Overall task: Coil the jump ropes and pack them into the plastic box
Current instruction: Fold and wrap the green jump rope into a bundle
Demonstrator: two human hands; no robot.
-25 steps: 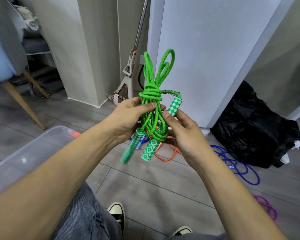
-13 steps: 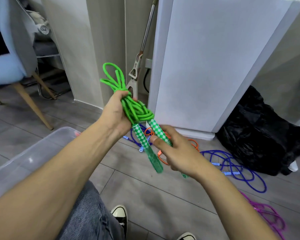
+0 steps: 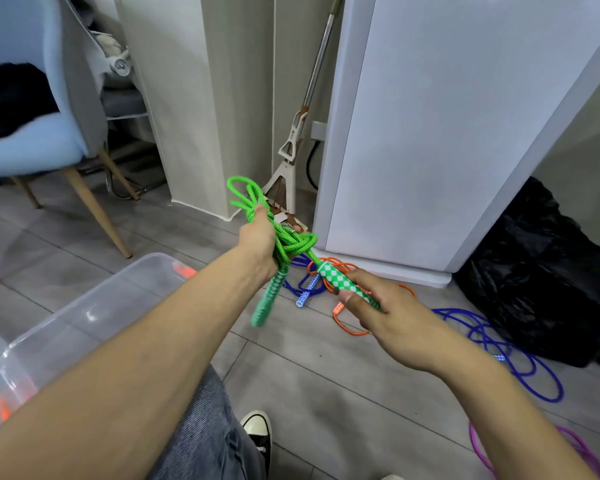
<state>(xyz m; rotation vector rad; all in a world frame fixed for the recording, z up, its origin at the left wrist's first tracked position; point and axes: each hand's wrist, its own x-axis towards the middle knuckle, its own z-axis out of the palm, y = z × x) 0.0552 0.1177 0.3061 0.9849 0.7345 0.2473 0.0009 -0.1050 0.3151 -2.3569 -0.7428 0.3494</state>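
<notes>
- Left hand clenches the coiled green jump rope, held in the air above the floor.
- Right hand pinches 1 checkered handle.
- Plastic box sits near left.

Single head-worn wide-angle view, looking forward and down past both forearms; hands close, floor beyond; no second view.
</notes>
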